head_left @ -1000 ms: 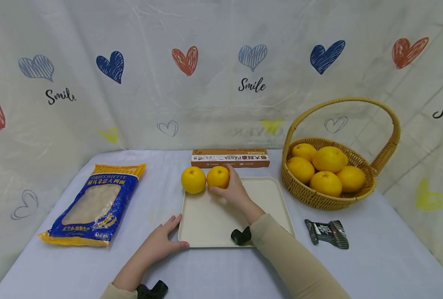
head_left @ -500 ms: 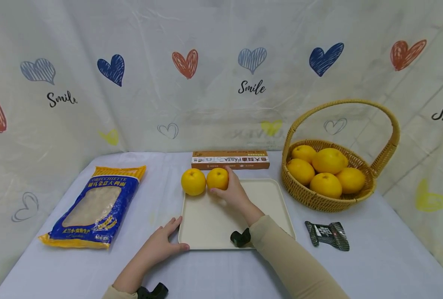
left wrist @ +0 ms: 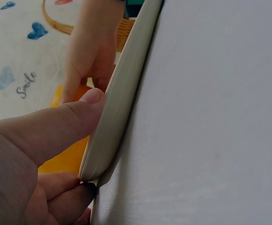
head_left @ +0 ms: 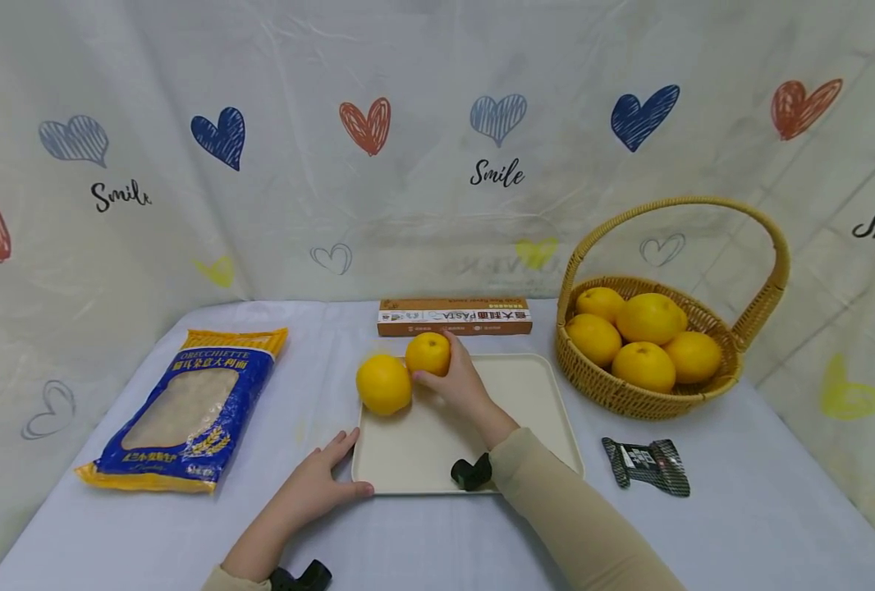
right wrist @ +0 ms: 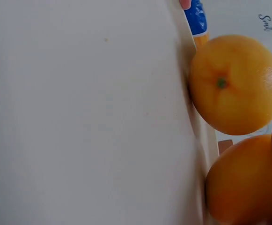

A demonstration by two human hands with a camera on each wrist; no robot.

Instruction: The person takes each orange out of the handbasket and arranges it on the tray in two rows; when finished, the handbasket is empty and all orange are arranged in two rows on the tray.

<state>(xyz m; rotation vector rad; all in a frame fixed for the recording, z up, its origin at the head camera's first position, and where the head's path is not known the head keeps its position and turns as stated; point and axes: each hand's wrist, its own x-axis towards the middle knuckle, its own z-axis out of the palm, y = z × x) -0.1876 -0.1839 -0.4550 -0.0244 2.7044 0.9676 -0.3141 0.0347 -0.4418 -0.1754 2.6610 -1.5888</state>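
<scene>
A cream tray [head_left: 437, 460] lies in the middle of the table. At its near left corner rests my left hand [head_left: 312, 486], fingers spread along the left edge and the thumb [left wrist: 63, 124] against the front rim. My right hand [head_left: 469, 390] reaches across the tray and grips an orange [head_left: 428, 354] at the far side, thumb in front. Left of it, touching or nearly so, sits a second orange [head_left: 384, 385] at the tray's far left corner. In the right wrist view this second orange [right wrist: 236, 84] shows its green stem end; the gripped orange [right wrist: 246, 183] is below.
A wicker basket [head_left: 629, 392] of several oranges stands at the back right, its tall handle raised. Behind the tray is a pasta box [head_left: 455, 317]. A blue and yellow orecchiette bag [head_left: 186, 402] lies left; a small dark packet [head_left: 646, 465] lies right.
The left orange has moved nearer, from the tray's far left corner edge further onto the tray. My right hand with its orange has shifted very slightly left. My left hand stays put.
</scene>
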